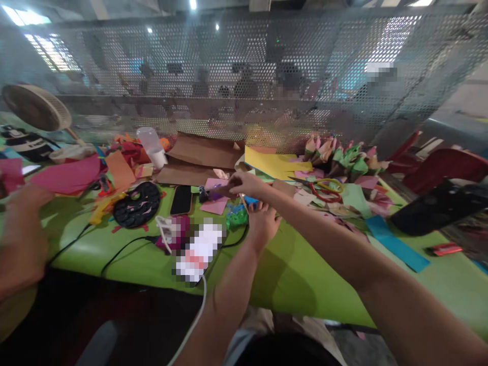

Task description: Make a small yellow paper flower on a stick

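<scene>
My right hand point(247, 184) reaches across to the middle of the table, its fingers bent and close together at a small shiny purple thing point(217, 192) on a pink paper square point(214, 204). What the fingertips hold is too small and blurred to name. Below it, my left hand point(264, 222) rests low over the table with fingers apart. A small blue thing point(250, 200) lies at its fingertips, partly hidden. Just left of that hand sits a crinkled, shiny green bundle point(237, 218). My right forearm passes above and to the right of my left hand.
A phone point(200, 251) with a cable, a magenta power strip point(177, 231), a dark phone point(181, 200), a round black tray point(137, 204) and a yellow glue gun point(102, 209) lie leftward. Scissors point(330, 188), paper flowers point(343, 155) and a black bottle point(438, 208) lie rightward. Another person's arm point(23, 239) is far left.
</scene>
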The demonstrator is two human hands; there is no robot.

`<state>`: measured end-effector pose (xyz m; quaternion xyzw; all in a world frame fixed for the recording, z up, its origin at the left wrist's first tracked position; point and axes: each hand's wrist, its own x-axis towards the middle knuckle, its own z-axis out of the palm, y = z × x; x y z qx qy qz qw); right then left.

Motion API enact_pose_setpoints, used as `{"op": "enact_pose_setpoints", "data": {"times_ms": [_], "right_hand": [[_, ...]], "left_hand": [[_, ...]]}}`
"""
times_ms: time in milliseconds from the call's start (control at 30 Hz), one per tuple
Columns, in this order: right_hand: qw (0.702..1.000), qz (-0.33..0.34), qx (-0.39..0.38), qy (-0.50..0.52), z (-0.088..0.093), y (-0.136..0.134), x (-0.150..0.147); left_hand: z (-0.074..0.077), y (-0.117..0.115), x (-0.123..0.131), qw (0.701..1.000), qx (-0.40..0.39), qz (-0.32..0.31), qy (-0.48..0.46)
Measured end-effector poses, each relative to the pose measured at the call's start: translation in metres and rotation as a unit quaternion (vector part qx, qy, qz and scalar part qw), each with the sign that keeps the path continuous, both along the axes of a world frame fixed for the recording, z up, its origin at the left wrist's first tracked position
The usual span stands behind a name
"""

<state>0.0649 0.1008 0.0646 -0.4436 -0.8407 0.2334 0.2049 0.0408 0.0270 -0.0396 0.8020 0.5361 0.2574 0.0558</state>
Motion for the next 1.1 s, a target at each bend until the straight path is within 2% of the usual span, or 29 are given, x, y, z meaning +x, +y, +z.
{"op": "enact_pose_setpoints", "data": {"times_ms": [67,133,233,333,467,633,800,900,1000,1100], "right_hand": [[0.997,-0.011,-0.023,0.069,0.020,0.003,0.012],[0.964,-0.026,-0.119,0.237,0.038,0.003,0.025],[0.908,-0.048,-0.206,0.362,0.059,0.000,0.044],[0.882,-0.055,-0.232,0.408,0.074,-0.008,0.056],[0.876,-0.029,-0.224,0.426,0.092,-0.023,0.069],[0.881,0.008,-0.203,0.428,0.105,-0.044,0.080],[0.888,0.032,-0.182,0.420,0.108,-0.061,0.092],[0.909,0.010,-0.149,0.388,0.103,-0.070,0.106],[0.951,-0.003,-0.124,0.282,0.083,-0.079,0.127],[0.980,0.034,-0.142,0.136,0.048,-0.089,0.146]], "left_hand": [[0.007,-0.002,-0.001,1.000,-0.007,-0.015,0.014],[0.014,-0.003,-0.002,1.000,-0.012,-0.015,0.018],[0.018,-0.002,-0.003,1.000,-0.015,-0.003,0.017],[0.017,0.000,-0.003,0.999,-0.024,0.005,0.023],[0.017,0.003,-0.002,0.999,-0.022,0.028,0.023],[0.026,0.006,-0.007,0.989,0.016,0.130,-0.061],[0.029,0.009,-0.016,0.967,0.031,0.196,-0.160],[0.030,0.012,-0.023,0.948,0.040,0.210,-0.235],[0.033,0.017,-0.031,0.906,0.075,0.211,-0.359],[0.036,0.019,-0.035,0.856,0.111,0.212,-0.459]]}}
